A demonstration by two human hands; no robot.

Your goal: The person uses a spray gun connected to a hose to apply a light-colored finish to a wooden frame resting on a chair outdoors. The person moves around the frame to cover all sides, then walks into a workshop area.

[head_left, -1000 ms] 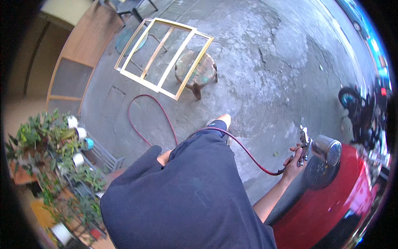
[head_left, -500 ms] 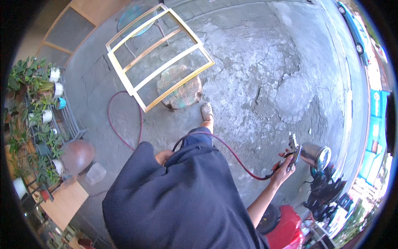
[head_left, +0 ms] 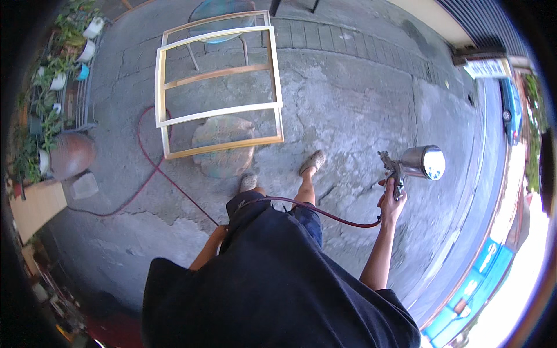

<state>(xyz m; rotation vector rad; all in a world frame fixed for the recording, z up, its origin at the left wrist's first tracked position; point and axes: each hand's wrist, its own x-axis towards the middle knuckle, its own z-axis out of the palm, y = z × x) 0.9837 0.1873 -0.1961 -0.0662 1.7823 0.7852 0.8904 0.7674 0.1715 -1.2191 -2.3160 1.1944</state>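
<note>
My right hand is closed round the handle of a spray gun, held out to the right above the ground. A shiny metal cup is fixed to the gun. From the gun's lower end a dark red air hose runs across my front to the left. My left hand, low by my left hip, is closed on this hose; its fingers are partly hidden by my dark shirt. Ahead, a pale wooden frame with crossbars rests across a round, worn stool and a blue round-topped stool.
Potted plants on a metal rack line the left side, near a brown clay jar and a wooden board. Hose loops lie on the cracked concrete. At the right, a blue car stands by the road.
My view has swung to the right and I have stepped, so both feet now show. The spray gun has moved forward in my right hand. More of my left forearm shows.
</note>
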